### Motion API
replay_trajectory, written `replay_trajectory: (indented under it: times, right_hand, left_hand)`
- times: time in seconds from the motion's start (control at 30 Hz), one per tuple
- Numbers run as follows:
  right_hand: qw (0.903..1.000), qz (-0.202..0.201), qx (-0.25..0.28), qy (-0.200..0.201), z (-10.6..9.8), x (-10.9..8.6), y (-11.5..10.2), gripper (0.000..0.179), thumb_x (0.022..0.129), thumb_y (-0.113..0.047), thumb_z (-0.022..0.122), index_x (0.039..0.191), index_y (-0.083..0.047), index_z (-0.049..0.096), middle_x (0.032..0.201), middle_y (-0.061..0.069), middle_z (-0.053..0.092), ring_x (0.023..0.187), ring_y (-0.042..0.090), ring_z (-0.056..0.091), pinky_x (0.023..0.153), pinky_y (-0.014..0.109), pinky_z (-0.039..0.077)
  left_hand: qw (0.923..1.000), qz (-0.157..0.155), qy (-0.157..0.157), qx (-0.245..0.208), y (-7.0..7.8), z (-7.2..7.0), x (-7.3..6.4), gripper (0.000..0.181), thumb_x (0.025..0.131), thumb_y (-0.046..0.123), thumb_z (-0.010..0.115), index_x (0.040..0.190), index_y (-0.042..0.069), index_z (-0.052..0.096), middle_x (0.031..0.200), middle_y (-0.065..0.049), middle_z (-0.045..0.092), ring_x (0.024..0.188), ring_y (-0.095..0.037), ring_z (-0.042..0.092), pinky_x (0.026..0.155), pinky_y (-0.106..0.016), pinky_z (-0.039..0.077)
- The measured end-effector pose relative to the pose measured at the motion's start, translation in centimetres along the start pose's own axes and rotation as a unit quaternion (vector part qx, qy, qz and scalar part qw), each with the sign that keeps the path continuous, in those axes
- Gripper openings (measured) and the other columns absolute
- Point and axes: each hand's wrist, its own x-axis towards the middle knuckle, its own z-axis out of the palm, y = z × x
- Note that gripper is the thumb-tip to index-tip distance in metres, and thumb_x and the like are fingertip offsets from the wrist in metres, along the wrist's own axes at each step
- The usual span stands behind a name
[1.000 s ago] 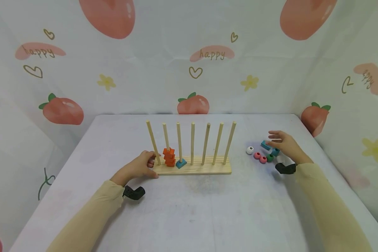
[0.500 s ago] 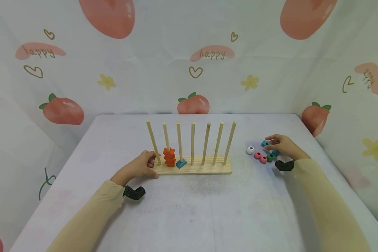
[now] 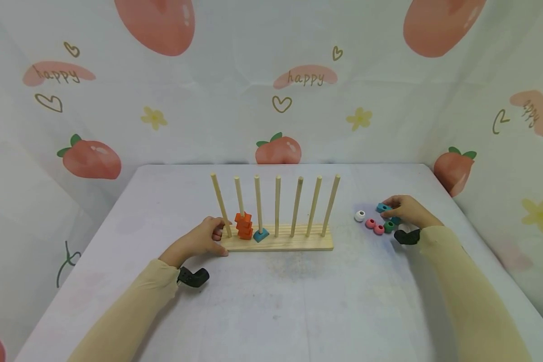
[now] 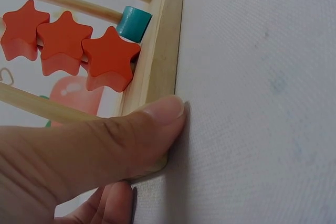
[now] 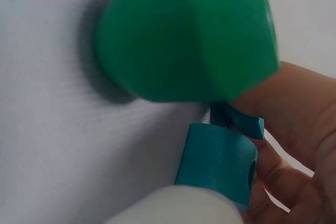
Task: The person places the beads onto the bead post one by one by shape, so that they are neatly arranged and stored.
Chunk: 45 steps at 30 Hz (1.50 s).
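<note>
My left hand (image 3: 203,237) grips the left end of a wooden pegboard (image 3: 294,245), its thumb along the front edge in the left wrist view. Three orange star beads (image 4: 65,43) are stacked on the second peg from the left. A blue bead (image 3: 260,235) sits at the foot of the third peg. To the right of the board, my right hand (image 3: 409,210) pinches a blue bead (image 3: 382,207) between thumb and fingers; the fingers partly cover it. Another blue bead (image 5: 215,158) lies under this hand, close to the fingers.
Near the right hand lie a white bead (image 3: 360,216), two pink beads (image 3: 370,223) and a green bead (image 3: 389,227). Another white bead (image 5: 178,208) shows at the bottom of the right wrist view. A printed cloth (image 3: 307,120) hangs behind the table.
My right hand has come down and slightly toward me, and its fingers have closed on the blue bead. The left hand and the pegboard have stayed in place.
</note>
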Motion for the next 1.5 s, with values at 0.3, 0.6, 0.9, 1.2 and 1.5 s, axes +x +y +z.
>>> replay_trajectory:
  times: [0.3,0.6,0.9,1.2,1.5]
  right_hand:
    - [0.9996,-0.006,-0.012,0.023,-0.2,-0.4,-0.4,0.045,0.094,-0.026,0.063,0.126,0.004,0.054,0.122,0.025,0.056,0.104,0.033,0.051,0.09,0.045,0.044]
    - [0.9988,-0.001,0.005,0.049,-0.6,-1.3,-1.1,0.053,0.095,-0.037,0.061,0.134,-0.002,0.05,0.133,0.025,0.048,0.121,0.042,0.042,0.098,0.061,0.036]
    - [0.9951,-0.033,0.037,0.085,-0.6,-2.5,-2.4,0.052,0.094,-0.04,0.062,0.126,-0.002,0.047,0.129,0.023,0.048,0.12,0.041,0.047,0.1,0.06,0.038]
    - [0.9928,-0.061,0.043,0.094,-0.4,-3.8,-4.8,0.053,0.092,-0.044,0.062,0.127,-0.005,0.053,0.126,0.019,0.054,0.118,0.034,0.052,0.097,0.053,0.044]
    - [0.9863,-0.099,0.046,0.124,0.4,-5.2,-7.4,0.044,0.09,-0.041,0.066,0.12,-0.009,0.06,0.115,0.003,0.067,0.093,-0.013,0.056,0.083,0.021,0.046]
  left_hand:
    - [1.0,-0.004,0.0,-0.001,0.2,0.0,-0.1,0.075,0.069,0.007,0.086,0.132,-0.006,0.045,0.11,-0.016,0.042,0.099,-0.024,0.045,0.088,-0.036,0.043]
    - [1.0,-0.005,0.001,0.004,-0.1,0.0,0.0,0.074,0.069,0.008,0.086,0.13,-0.005,0.047,0.109,-0.015,0.042,0.098,-0.024,0.045,0.086,-0.035,0.043]
    - [1.0,-0.004,0.001,0.001,0.1,0.0,-0.1,0.073,0.069,0.007,0.086,0.13,-0.004,0.048,0.108,-0.015,0.041,0.097,-0.024,0.044,0.085,-0.035,0.042]
    - [1.0,0.004,-0.002,-0.001,-0.1,-0.1,-0.1,0.073,0.069,0.007,0.086,0.129,-0.006,0.047,0.109,-0.015,0.042,0.098,-0.024,0.044,0.086,-0.035,0.042]
    - [1.0,0.006,-0.003,-0.005,-0.2,0.0,0.0,0.074,0.068,0.006,0.086,0.13,-0.006,0.047,0.109,-0.015,0.041,0.097,-0.024,0.044,0.085,-0.034,0.042]
